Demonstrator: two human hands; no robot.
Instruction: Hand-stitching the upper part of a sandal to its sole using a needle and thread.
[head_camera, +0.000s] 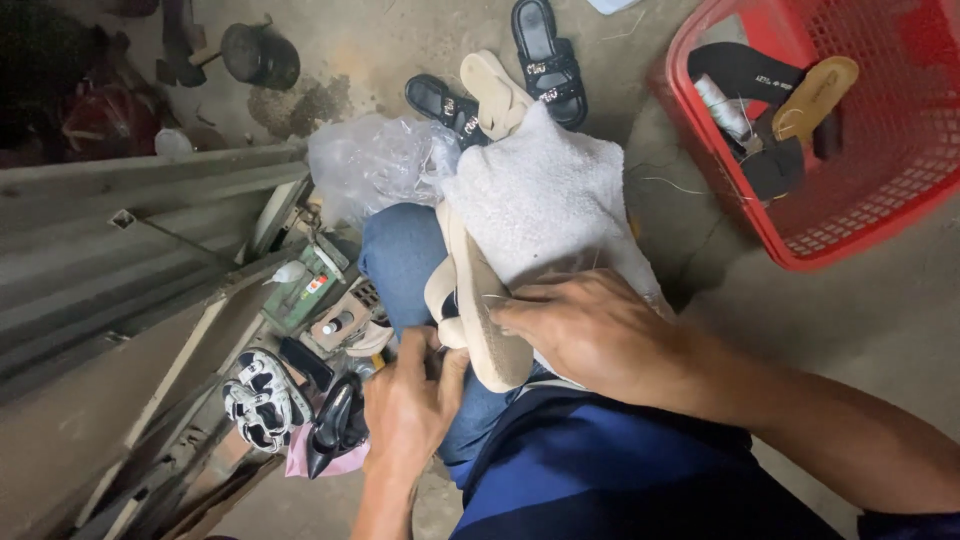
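A beige sandal (480, 300) lies on edge across my lap, over my blue jeans (405, 255) and under a white towel (545, 195). My right hand (585, 330) rests on the sandal's sole edge, fingers pinched on it, with a thin thread by the fingertips. My left hand (408, 405) is lower, beside the knee, fingers curled at the sandal's underside; what it grips is hidden.
A red plastic basket (900, 170) with black and tan sandals stands at the right. Black sandals (545, 55) and a beige one (495, 90) lie on the concrete floor ahead. A clear plastic bag (375, 160), small bottles, black heels (335, 425) and grey boards (130, 260) crowd the left.
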